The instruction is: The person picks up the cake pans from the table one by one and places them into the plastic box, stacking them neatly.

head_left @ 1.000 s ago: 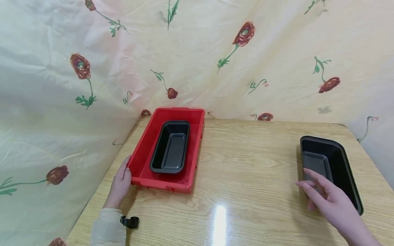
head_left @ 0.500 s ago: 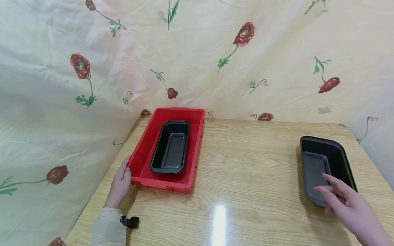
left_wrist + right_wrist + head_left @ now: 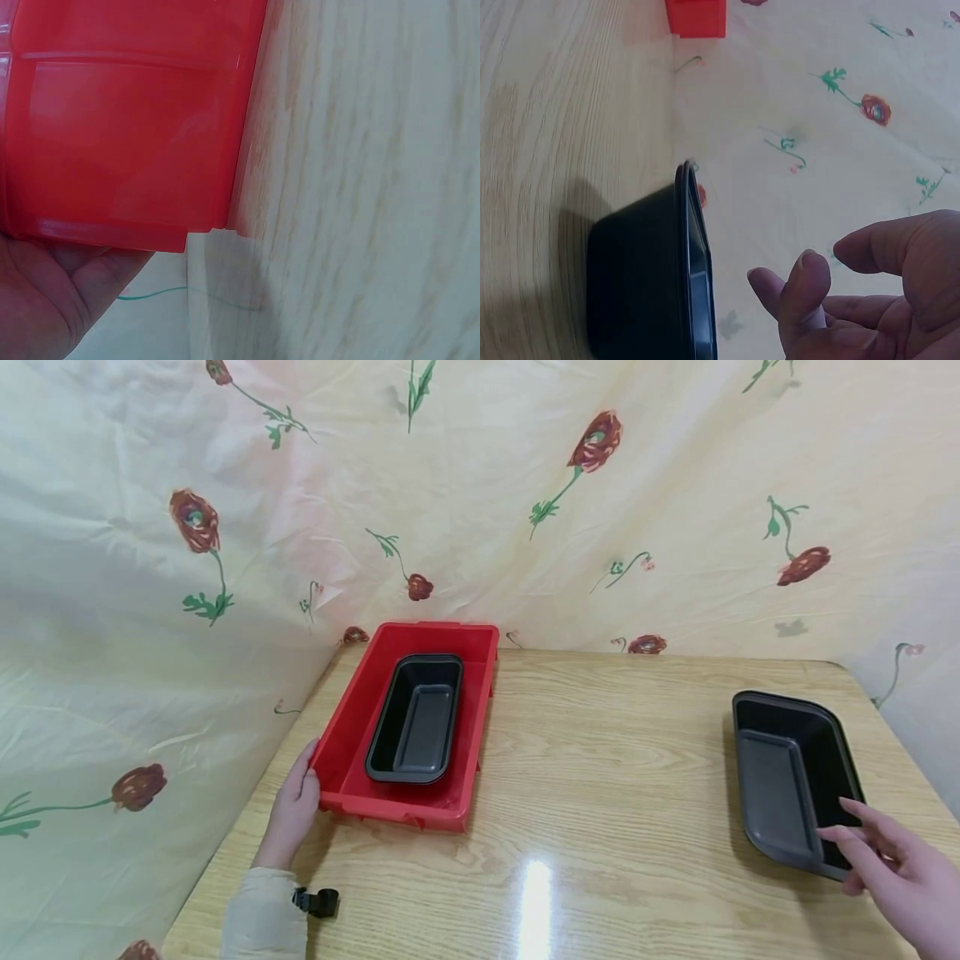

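At the left of the head view, my left hand (image 3: 291, 814) grips the near-left corner of a red plastic tray (image 3: 390, 810). The left wrist view shows that hand (image 3: 45, 300) at the tray's rim, its fingertips partly hidden by the red wall (image 3: 127, 135). A black loaf pan (image 3: 426, 727) lies inside the tray. On the right side of the table, a second black loaf pan (image 3: 772, 785) stands upright. Over its near-right corner is my right hand (image 3: 900, 868), fingers loosely bent and holding nothing. In the right wrist view this hand (image 3: 870, 300) appears apart from the pan (image 3: 637, 285).
Both pans stand far apart on the wooden table (image 3: 600, 760), one in the tray and one at the right. A floral cloth (image 3: 487, 510) hangs behind the table and along its left side. A black wrist strap (image 3: 318, 902) sits at the left sleeve.
My right hand has moved right and slightly toward me, from over the middle of the right loaf pan to its near-right corner. The left hand, tray and both pans stay put.
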Demonstrator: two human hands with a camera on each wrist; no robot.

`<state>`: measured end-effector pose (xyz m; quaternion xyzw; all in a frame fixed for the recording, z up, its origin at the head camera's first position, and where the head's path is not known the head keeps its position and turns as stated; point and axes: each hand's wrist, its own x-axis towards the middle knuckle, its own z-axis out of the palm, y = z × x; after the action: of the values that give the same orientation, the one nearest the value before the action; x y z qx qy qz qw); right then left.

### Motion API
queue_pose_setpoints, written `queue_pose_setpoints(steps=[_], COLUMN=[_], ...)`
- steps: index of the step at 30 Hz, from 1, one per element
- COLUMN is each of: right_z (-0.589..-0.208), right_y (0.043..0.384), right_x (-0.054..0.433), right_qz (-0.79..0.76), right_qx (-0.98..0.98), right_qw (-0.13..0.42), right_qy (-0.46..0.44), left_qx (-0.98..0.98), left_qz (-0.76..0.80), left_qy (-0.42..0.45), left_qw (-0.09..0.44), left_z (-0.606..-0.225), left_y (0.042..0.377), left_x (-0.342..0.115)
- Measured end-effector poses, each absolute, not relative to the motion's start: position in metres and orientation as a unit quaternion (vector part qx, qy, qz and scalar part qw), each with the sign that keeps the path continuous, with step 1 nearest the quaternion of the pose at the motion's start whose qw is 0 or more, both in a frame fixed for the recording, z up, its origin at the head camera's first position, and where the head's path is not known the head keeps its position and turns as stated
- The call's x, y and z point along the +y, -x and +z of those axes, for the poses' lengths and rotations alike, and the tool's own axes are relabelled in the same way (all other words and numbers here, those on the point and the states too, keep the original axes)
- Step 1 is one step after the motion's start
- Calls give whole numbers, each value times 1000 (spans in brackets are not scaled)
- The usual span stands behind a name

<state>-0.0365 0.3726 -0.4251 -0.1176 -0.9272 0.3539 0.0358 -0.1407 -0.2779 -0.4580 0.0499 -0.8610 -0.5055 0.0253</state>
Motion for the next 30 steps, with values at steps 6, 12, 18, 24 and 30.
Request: queue_pose_setpoints(steps=[6,12,18,24,30], right_z=[-430,-445,-470,-529,-541], right_y=[34,25,22,29,27], right_x=[380,396,424,479,491], right_qz=[361,482,485,444,457], right_qx=[-921,-862,-852,-873,-867], right_qw=[64,137,189,177,148], right_qy=[130,76,61,101,131], left_qx=[-859,-858,-860,-856,-854], left_qz=[-508,-511,-508,-514,-517], left_qy=[-50,-48,-46,-49,-50], left_qw=[26,23,26,22,20], left_z=[-458,-458,-457,-457,-457], left_y=[140,140,140,140,140], left_x=[-278,-279,-279,-278,-278])
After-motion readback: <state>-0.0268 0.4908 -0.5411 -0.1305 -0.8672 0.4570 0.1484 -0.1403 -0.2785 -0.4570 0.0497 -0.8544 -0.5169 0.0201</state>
